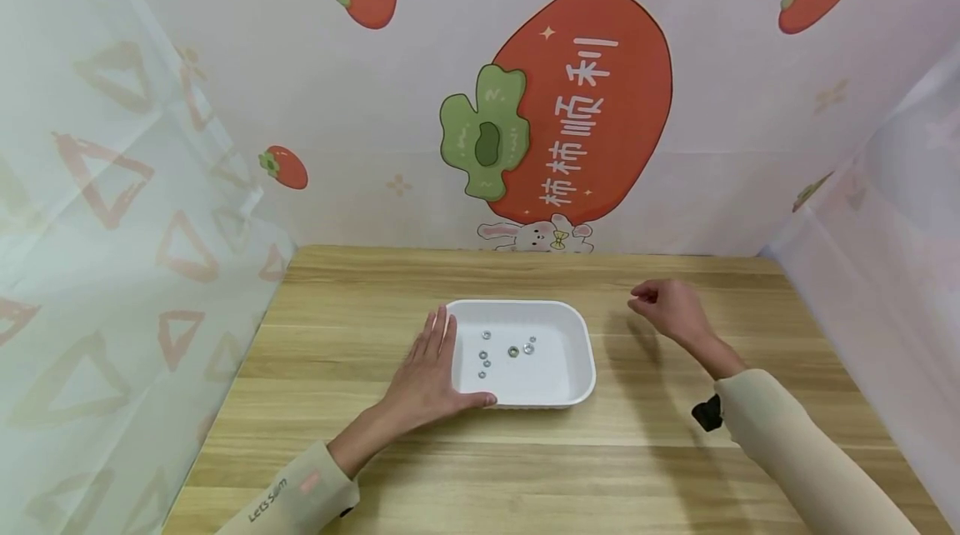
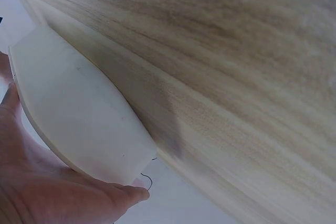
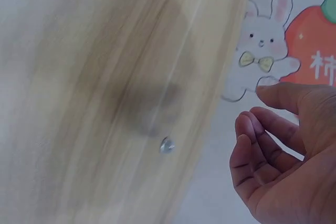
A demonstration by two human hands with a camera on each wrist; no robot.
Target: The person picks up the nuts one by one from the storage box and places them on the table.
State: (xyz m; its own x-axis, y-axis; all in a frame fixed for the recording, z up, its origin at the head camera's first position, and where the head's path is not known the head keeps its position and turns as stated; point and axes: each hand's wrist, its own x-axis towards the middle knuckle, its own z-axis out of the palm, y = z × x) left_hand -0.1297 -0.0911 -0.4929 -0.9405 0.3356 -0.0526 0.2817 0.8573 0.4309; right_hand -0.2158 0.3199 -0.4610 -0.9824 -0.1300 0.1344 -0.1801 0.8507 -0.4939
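Observation:
A white rectangular tray [image 1: 558, 400] lies on the wooden table with several small metal nuts [image 1: 513, 352] scattered over its floor. My left hand [image 1: 427, 372] is at the tray's front left corner, straight fingers along the left rim and thumb stretched along the front rim. The left wrist view shows the tray's white outer wall [image 2: 79, 103] beside this hand. To the right of the tray is my right hand [image 1: 672, 310], raised over the table. Its fingers [image 3: 244, 169] are loosely bent, the thumb apart from them, and nothing shows between them. A small shiny metal piece [image 3: 167, 145] lies on the wood near this hand.
Behind the table's back edge hangs a pale cloth [image 1: 360, 118] printed with persimmons and a rabbit. More printed cloth [image 1: 97, 268] hangs at the left side. Bare wood [image 1: 540, 468] stretches in front of the tray.

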